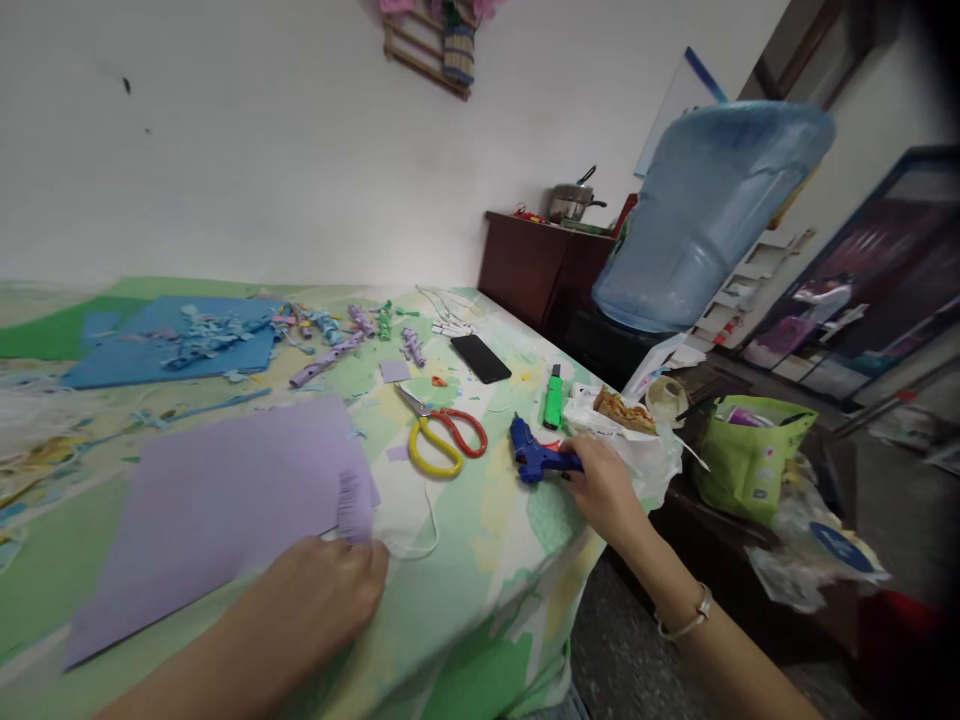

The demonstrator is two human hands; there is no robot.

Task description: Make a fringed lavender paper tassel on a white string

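Note:
My left hand (326, 590) is closed on a fringed strip of purple paper (355, 505), held upright at the front of the table. Behind the strip lies a large purple sheet (240, 490). My right hand (600, 485) grips the handle of a blue glue gun (534, 455), whose nozzle points away from me. Between the hands rest scissors (442, 440) with one yellow and one red handle, blades half apart. A white cord (431, 520) curls near the left hand. Just beyond the glue gun is a green box cutter (553, 400).
A black phone (480, 358) lies past the scissors. Rolled, fringed paper pieces (337, 350) and blue foam sheets (97, 370) cover the back left. Food in a white bag (622, 415) sits at the right edge, near a water bottle (705, 220) and green bag (750, 470).

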